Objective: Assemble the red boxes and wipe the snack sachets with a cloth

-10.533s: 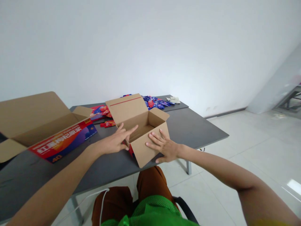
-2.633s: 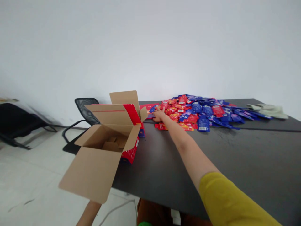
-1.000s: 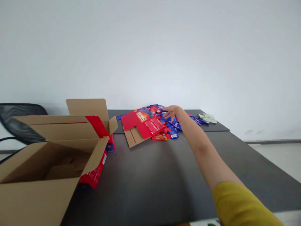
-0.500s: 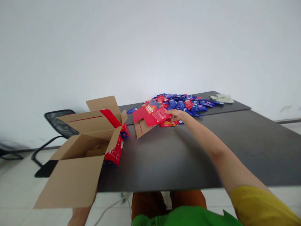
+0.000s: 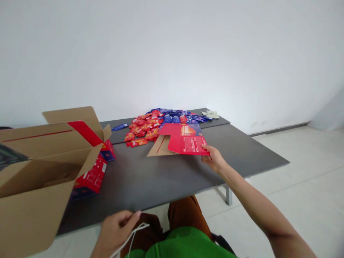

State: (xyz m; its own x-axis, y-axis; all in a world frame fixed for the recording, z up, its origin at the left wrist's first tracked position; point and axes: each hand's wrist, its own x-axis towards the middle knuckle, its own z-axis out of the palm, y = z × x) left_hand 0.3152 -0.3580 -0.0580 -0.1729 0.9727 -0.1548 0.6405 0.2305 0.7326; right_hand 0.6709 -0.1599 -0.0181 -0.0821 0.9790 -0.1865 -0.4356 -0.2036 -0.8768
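Observation:
My right hand [image 5: 213, 157] is closed on the right edge of a flattened red carton [image 5: 185, 139], thumb on top. The carton has a printed sun picture, white text and a bare brown flap, and is held tilted above the dark table. My left hand [image 5: 116, 229] is low at the front table edge, fingers loosely curled and thumb stretched out, with nothing visible in it. A white cord [image 5: 134, 231] passes by it; whether they touch I cannot tell. Left of that hand stands a large open cardboard box [image 5: 34, 204], its flaps spread outward.
Red sachets [image 5: 145, 126] and blue sachets [image 5: 174, 118] lie heaped at the back of the dark table [image 5: 139, 179]. One blue sachet [image 5: 120, 127] lies apart on the left. Red printed boxes [image 5: 94, 175] stand beside the open box. A pale cloth [image 5: 210, 114] rests at the far corner.
My view has turned to the right. My left hand has come out from under the open box to the table's front edge. My right hand has drawn the flattened carton nearer, away from the sachets.

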